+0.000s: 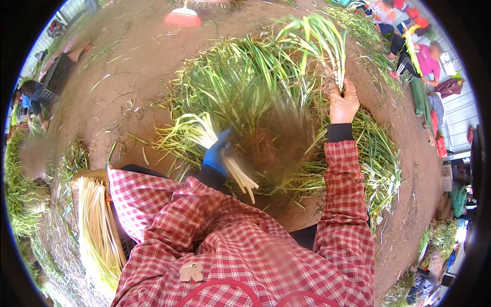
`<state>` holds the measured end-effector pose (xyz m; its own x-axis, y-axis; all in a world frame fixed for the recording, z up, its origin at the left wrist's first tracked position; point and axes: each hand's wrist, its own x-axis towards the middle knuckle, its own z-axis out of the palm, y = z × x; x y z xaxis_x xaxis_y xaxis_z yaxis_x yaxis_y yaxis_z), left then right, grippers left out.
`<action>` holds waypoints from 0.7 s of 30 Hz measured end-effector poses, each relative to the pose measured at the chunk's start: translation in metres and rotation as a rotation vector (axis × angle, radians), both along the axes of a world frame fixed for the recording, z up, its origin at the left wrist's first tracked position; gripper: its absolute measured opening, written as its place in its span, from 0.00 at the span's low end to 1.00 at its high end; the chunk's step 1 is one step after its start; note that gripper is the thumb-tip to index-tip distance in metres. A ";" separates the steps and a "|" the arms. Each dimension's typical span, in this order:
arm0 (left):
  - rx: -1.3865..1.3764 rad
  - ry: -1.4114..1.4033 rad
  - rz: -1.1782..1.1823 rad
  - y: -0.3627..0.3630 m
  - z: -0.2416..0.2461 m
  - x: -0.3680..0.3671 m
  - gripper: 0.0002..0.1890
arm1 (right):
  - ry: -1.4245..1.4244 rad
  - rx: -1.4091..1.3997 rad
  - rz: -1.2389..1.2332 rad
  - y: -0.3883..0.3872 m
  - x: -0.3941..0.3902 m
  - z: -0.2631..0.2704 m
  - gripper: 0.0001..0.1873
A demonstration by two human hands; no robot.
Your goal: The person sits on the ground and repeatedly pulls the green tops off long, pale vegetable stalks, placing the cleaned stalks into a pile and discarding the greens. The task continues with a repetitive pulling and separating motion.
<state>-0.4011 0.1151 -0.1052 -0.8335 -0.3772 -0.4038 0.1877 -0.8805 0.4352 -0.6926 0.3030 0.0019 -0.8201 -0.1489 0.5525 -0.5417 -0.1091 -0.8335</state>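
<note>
My left hand [218, 153], in a blue glove, is closed around a bundle of pale, cleaned stalks [239, 174]. Their white ends point down towards my lap, and yellow-green leaves fan out to the left. Bare and farther out, my right hand [344, 103] grips a bunch of leafy green stalks [337, 50] near their white bases, with brown roots hanging beside the fingers. Between and beyond both hands spreads a large heap of the same leafy plants [234, 73], roots showing at its blurred middle.
By my left side lies a stack of long pale stalks [94, 218]. A red-and-white broom head [183, 17] rests on the dirt floor [126, 76]. A black crate [56, 75] stands far left, near a crouching person [32, 96]. Several people sit at upper right, one in a pink shirt [427, 61].
</note>
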 end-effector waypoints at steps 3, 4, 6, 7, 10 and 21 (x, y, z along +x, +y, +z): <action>0.016 0.022 0.046 -0.006 0.000 0.002 0.16 | -0.089 0.309 0.010 -0.008 0.037 -0.023 0.14; -0.006 0.012 0.067 -0.007 0.000 0.003 0.16 | -0.121 0.637 -0.113 -0.010 0.050 -0.039 0.13; -0.052 -0.023 0.081 -0.007 0.001 0.003 0.16 | -0.070 0.884 -0.136 -0.010 0.079 -0.073 0.15; -0.038 -0.029 0.071 -0.006 0.001 0.003 0.16 | -0.126 0.886 -0.105 -0.007 0.090 -0.085 0.18; -0.001 -0.046 0.019 0.000 -0.001 0.004 0.14 | -0.236 0.723 -0.066 0.009 0.124 -0.104 0.15; -0.181 -0.286 -0.054 0.021 -0.034 0.009 0.11 | -0.499 0.338 0.300 0.038 0.259 -0.105 0.12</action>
